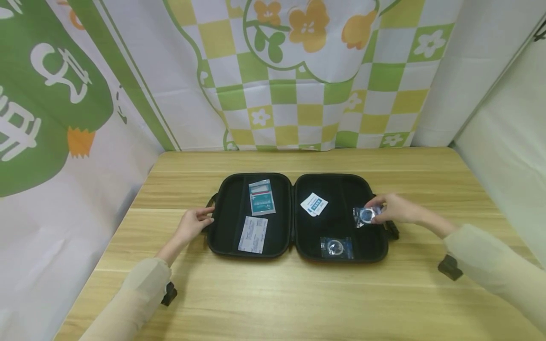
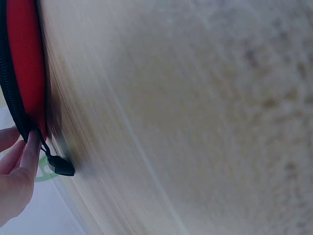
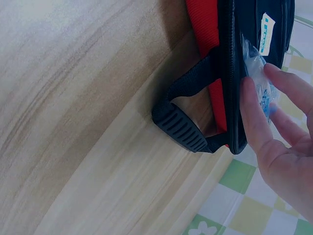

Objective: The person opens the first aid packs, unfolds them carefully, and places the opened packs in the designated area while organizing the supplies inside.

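Pinching: right hand (image 1: 391, 208) holds a clear plastic packet (image 1: 359, 219) over the right half of the black zip case (image 1: 308, 232), near its outer edge.
Left hand (image 1: 194, 225): touches the case's left side; whether it grips, cannot tell.
Packet: likely light, slick, crinkly; its ring-shaped insert (image 1: 367, 215) probably firmer.
Best hold: across that insert.

Textured red cloth case shell (image 3: 206, 27), matt blk lining (image 1: 226, 213), shiny plastic pkt (image 1: 360, 216), smooth wood-grain tbl (image 1: 273, 298)
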A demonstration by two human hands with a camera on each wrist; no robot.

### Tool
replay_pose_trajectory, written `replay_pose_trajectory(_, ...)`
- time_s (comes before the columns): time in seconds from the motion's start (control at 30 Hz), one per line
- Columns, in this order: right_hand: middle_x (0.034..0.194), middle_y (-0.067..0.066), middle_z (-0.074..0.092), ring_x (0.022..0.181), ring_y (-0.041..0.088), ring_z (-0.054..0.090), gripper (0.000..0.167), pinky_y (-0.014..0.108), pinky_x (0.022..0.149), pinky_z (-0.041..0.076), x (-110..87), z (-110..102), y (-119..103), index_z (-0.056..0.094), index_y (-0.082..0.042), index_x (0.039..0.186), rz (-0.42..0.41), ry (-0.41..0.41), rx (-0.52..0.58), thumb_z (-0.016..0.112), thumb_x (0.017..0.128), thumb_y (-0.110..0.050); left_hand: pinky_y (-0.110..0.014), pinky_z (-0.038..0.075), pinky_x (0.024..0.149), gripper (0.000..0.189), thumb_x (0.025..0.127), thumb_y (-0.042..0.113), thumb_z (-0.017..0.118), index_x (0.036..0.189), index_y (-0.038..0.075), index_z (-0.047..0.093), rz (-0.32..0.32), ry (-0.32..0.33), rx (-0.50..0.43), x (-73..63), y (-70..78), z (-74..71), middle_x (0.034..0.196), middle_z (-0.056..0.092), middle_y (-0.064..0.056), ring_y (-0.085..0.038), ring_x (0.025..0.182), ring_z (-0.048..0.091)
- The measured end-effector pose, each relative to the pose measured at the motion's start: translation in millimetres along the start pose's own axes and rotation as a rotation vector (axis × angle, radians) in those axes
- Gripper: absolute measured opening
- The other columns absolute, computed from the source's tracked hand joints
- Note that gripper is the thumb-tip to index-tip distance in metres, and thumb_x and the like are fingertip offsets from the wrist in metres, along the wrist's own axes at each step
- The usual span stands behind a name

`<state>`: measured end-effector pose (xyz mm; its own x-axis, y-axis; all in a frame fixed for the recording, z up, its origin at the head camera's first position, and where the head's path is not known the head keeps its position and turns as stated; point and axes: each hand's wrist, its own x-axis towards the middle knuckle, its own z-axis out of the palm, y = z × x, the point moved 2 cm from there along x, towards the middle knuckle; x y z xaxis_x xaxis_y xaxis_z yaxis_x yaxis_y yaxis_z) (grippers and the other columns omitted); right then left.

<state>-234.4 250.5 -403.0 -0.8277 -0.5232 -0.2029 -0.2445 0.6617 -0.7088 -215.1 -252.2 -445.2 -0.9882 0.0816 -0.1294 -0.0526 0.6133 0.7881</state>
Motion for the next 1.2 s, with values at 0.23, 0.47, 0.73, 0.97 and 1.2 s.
replay_pose_trajectory(0.23,0.079,0.010,0.060,0.054,0.011,0.052,0.043,0.028,0.047,0.047,3.2,4,2,0.055,0.015,0.105,-0.013,-0.045,0.028,0.069,0.070,-0.004,-0.038,0.048,0.081,0.036,0.085,0.002,0.055,0.120,-0.007,0.050,0.014,0.007,0.003,0.7,-0.1,1.1,0.118,0.052,-0.026,-0.034,0.102,0.055)
replay_pose_trajectory(0.47,0.082,0.012,0.061,0.055,0.011,0.052,0.044,0.027,0.045,0.046,6.5,10,2,0.055,0.014,0.106,-0.004,-0.072,0.050,0.069,0.070,-0.005,-0.038,0.048,0.082,0.036,0.086,0.003,0.055,0.120,-0.007,0.050,0.013,0.002,0.010,1.0,-0.9,1.0,0.119,0.050,-0.026,-0.035,0.104,0.054)
replay_pose_trajectory(0.73,0.081,0.008,0.061,0.051,0.008,0.046,0.045,0.022,0.043,0.040,10.4,16,3,0.054,0.012,0.109,0.020,-0.092,0.070,0.069,0.071,-0.007,-0.039,0.048,0.081,0.035,0.085,0.002,0.055,0.119,-0.006,0.051,0.017,0.010,0.015,1.1,-1.0,0.8,0.119,0.051,-0.026,-0.034,0.103,0.054)
replay_pose_trajectory(0.97,0.082,0.007,0.061,0.060,0.010,0.048,0.046,0.023,0.048,0.042,11.3,20,2,0.054,0.010,0.112,0.036,-0.107,0.078,0.068,0.073,-0.010,-0.039,0.048,0.081,0.035,0.085,0.002,0.055,0.119,-0.007,0.051,0.026,0.012,0.018,0.7,-1.0,1.1,0.119,0.051,-0.025,-0.034,0.102,0.055)
replay_pose_trajectory(1.2,0.087,0.008,0.062,0.070,0.011,0.053,0.044,0.023,0.060,0.047,14.6,24,6,0.054,0.009,0.112,0.036,-0.095,0.100,0.067,0.075,-0.012,-0.039,0.048,0.081,0.035,0.085,0.001,0.055,0.119,-0.008,0.051,0.039,0.016,0.011,0.3,0.0,1.4,0.117,0.052,-0.026,-0.035,0.102,0.055)
